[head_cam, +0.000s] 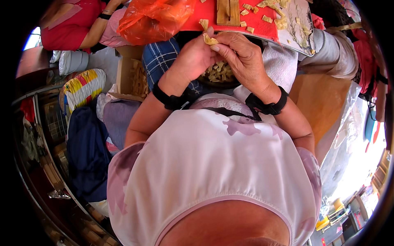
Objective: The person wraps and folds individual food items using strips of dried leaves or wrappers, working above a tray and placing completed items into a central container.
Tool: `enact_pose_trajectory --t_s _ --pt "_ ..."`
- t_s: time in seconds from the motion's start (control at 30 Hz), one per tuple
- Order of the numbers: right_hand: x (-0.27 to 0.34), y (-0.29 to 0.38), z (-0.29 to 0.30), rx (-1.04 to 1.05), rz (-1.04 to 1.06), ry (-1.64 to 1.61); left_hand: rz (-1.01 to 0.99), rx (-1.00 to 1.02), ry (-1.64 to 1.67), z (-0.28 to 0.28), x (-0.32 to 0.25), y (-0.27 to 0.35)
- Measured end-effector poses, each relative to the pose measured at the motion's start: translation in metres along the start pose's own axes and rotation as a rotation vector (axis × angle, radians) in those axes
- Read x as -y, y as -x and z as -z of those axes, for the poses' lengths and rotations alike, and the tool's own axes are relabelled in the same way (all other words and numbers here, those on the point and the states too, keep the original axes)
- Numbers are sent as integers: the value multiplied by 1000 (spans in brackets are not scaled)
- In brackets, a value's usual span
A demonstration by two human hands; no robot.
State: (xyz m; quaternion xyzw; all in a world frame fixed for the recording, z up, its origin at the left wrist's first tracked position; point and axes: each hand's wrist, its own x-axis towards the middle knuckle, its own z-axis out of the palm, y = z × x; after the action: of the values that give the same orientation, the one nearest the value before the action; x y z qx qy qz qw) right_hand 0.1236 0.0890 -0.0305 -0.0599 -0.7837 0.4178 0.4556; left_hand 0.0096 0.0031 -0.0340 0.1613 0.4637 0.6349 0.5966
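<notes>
A pale yellow folded strip (210,40) is pinched between the fingers of my left hand (197,57) and my right hand (241,57), held close together in front of my lap. Another pale end of a strip (203,24) sticks up above the left fingertips; whether it is the same strip, I cannot tell. Below the hands, a dark round container (215,83) holds many small folded pale pieces (220,73); the hands partly hide it. Just beyond my fingers lies a red sheet (200,18) with a grooved wooden block (228,12) on it.
Small pale pieces (267,19) lie scattered on the board (297,33) at the upper right. An orange plastic bag (155,21) rests at the upper left. A cardboard box (124,73) with brown strips stands left of my knee. A co-worker's arm (95,30) is at the upper left.
</notes>
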Motion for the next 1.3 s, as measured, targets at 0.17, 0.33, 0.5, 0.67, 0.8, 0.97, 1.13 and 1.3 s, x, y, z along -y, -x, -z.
enact_pose_trajectory --t_s 0.17,0.33,0.5,0.67,0.8,0.97,1.13,1.3 --pt "15 8 -3 133 -447 -373 -5 283 193 32 11 -10" --pt "9 -4 4 13 -387 -208 168 217 93 10 10 -1" --pt "-20 2 4 73 -315 20 -319 27 -981 -2 -4 8" --pt "7 -6 2 103 -984 -1142 -1218 -373 -1124 -13 -4 5" --pt "15 -8 5 173 -910 -684 -1182 -200 -1174 -6 -8 4" --pt "20 -2 12 293 -262 202 -809 -124 -988 -6 -10 10" --pt "17 -6 23 211 -214 124 -323 149 -184 -9 -18 18" --pt "32 -4 29 290 -469 -468 -613 74 -526 2 -13 15"
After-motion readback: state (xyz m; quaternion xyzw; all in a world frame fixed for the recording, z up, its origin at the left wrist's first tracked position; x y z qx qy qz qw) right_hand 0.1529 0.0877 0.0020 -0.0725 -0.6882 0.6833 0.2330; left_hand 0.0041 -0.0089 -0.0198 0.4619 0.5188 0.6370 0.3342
